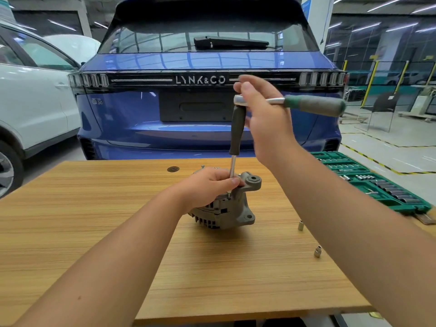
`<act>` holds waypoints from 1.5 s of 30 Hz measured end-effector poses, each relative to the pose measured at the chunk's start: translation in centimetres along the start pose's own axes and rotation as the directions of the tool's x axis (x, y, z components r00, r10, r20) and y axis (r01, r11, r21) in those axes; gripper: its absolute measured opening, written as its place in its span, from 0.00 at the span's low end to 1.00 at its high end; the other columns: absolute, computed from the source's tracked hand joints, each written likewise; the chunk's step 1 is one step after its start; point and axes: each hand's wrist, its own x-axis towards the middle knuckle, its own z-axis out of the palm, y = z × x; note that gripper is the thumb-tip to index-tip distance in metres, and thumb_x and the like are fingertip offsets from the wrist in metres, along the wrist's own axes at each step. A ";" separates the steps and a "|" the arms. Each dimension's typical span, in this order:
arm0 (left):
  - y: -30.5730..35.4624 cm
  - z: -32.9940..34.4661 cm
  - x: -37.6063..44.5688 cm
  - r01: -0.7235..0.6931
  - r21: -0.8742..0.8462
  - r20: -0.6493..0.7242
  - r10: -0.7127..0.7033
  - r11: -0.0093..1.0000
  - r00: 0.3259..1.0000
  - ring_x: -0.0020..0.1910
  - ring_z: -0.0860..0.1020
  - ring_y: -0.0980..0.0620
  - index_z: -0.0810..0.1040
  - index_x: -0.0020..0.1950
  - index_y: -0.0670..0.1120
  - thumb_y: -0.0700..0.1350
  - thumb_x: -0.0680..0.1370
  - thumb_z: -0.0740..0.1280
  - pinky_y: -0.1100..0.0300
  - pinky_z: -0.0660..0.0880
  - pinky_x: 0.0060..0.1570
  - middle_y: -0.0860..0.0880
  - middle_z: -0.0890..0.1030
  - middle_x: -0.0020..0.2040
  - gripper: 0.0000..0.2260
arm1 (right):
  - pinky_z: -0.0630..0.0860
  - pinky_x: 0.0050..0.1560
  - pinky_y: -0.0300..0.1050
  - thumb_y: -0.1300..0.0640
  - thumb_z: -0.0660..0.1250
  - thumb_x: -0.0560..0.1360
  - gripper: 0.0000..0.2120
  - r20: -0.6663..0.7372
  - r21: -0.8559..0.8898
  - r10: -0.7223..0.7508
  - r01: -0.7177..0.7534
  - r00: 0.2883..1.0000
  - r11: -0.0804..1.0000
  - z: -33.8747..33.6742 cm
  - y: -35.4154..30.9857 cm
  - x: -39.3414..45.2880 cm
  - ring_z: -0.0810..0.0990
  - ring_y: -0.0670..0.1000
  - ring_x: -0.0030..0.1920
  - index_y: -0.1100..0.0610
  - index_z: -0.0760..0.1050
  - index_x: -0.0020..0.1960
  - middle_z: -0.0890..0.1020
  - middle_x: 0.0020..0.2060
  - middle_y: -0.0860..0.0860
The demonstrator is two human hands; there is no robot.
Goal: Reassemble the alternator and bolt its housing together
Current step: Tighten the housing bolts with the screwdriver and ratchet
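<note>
Fingers (226, 182) gripping alternator (226, 208), right hand (264, 114) around ratchet (290, 102), LYNK&CO behind

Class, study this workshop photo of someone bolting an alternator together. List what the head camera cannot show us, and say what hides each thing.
- Bolt head under the driver shaft: too small, shadowed by the left hand.
- Alternator top face: covered by that hand.
- Ratchet head: partly hidden by the right hand, which is motion-blurred.
- Socket sizes in the green case: too small; the case is partly behind the right arm.
- Table near edge: hidden by the forearms.
</note>
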 end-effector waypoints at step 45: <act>0.3 0.1 -0.4 -0.015 -0.012 -0.005 0.015 1.000 1.000 0.53 0.80 0.58 0.85 0.53 0.66 0.58 0.83 0.64 0.60 0.70 0.47 0.66 0.83 0.48 0.09 | 0.74 0.36 0.56 0.65 0.63 0.80 0.07 0.417 -0.701 -0.497 0.618 0.761 0.357 2.5 1.6 -0.7 0.76 0.60 0.41 0.65 0.80 0.52 0.80 0.46 0.58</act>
